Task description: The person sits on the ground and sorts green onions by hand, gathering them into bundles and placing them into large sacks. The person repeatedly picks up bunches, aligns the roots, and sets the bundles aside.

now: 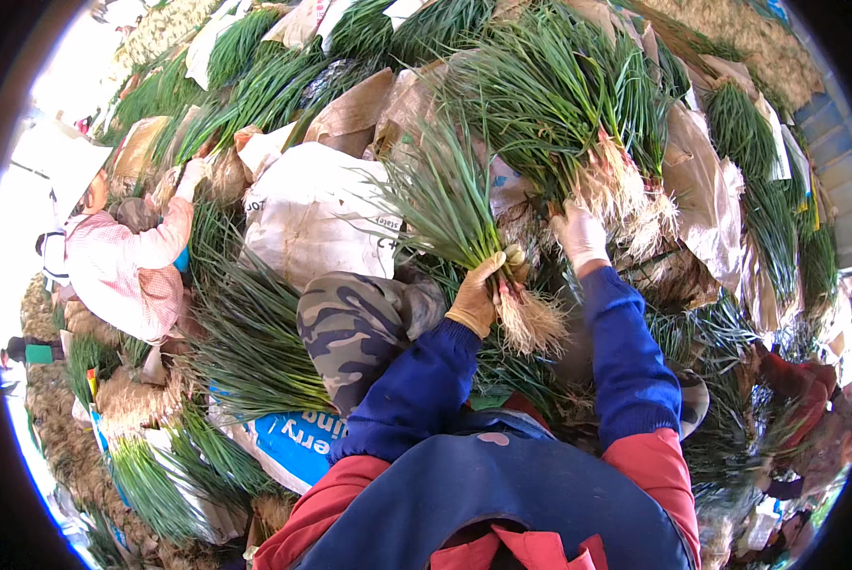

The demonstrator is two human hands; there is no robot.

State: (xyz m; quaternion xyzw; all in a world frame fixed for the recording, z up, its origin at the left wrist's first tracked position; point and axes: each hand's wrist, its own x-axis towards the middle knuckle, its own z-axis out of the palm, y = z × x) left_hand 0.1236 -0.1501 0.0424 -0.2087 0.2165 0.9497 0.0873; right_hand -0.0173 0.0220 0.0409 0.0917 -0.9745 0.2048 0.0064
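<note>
My left hand [480, 291], in a yellowish glove, grips a bunch of spring onions [461, 206] just above the roots. Its leaves fan up and to the left, while the pale, stringy roots [533, 320] hang to the lower right. My right hand [581, 231], in a whitish glove, reaches to the base of a larger heap of spring onions [540, 92]. Its fingertips are partly hidden against the stems and roots, so I cannot tell whether they hold any. Reddish stem bases and long roots [615, 178] from that heap lie just beyond this hand.
A white printed sack [319, 214] lies left of the held bunch, beside my camouflage-clad knee [354, 328]. More spring onions [269, 349] rest on a blue-and-white sack [290, 445]. A person in a white hat [126, 263] works at left. Brown sacking [696, 185] lies at right.
</note>
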